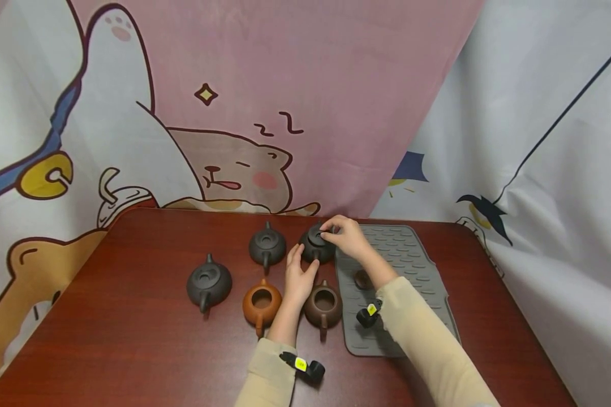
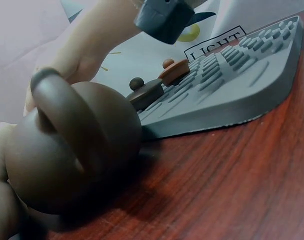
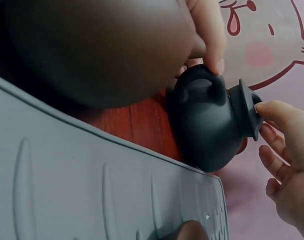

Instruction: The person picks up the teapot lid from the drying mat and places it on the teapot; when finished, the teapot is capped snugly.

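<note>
Head view: the right hand (image 1: 350, 240) pinches a black lid (image 1: 314, 235) at the mouth of a black teapot (image 1: 323, 254), which the left hand (image 1: 299, 280) holds by its handle side. Nearer on the bench (image 1: 147, 339) stand an orange teapot (image 1: 249, 315) and a brown teapot (image 1: 312, 315), both lidless; leftward, two lidded dark teapots (image 1: 209, 281). Rightward, a grey mat (image 1: 412, 254) carries a brown lid (image 2: 146, 94).

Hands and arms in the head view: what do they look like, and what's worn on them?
The left hand and right hand are ungloved. The left sleeve and right sleeve are plain beige. Each cuff carries a small black wrist camera with a yellow label.
</note>
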`<state>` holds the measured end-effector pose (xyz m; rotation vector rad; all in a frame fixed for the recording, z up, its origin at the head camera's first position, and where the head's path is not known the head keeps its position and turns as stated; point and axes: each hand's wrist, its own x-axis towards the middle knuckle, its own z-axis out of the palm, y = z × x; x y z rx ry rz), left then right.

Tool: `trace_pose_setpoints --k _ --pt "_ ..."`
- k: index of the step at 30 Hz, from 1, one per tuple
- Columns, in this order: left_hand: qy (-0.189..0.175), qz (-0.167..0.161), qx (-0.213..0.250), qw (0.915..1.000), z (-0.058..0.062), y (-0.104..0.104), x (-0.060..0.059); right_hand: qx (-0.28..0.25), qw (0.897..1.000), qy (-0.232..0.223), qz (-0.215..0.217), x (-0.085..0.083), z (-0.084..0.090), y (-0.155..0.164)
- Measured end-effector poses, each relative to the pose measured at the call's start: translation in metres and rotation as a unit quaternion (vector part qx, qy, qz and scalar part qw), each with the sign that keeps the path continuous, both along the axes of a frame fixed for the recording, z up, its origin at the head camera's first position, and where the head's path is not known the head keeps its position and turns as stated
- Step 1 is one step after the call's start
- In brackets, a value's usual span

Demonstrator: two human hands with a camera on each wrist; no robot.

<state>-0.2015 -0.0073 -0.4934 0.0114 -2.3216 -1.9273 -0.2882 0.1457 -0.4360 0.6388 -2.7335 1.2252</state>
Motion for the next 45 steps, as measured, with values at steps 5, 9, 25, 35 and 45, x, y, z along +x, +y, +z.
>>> trace_pose_setpoints --k 5,9,25,35,45 --pt "-0.001 0.0 0.006 1.0 0.0 0.0 0.0 0.013 1.0 -0.007 -0.003 -0.001 -0.004 -0.001" --pt "0.004 0.003 0.006 1.0 0.0 0.0 0.0 0.019 1.0 -0.015 -0.002 -0.001 -0.007 -0.002" --pt "0.011 0.006 0.009 0.9999 0.0 0.001 0.003 0.017 1.0 -0.011 -0.002 0.003 -0.008 0.0" --pt "0.012 0.013 0.011 0.9998 0.009 -0.001 0.012 -0.021 1.0 0.011 0.003 0.027 0.01 0.007" --pt "0.095 0.032 -0.024 0.9947 0.04 -0.015 0.032 -0.066 0.997 0.031 -0.017 0.059 0.013 0.029"
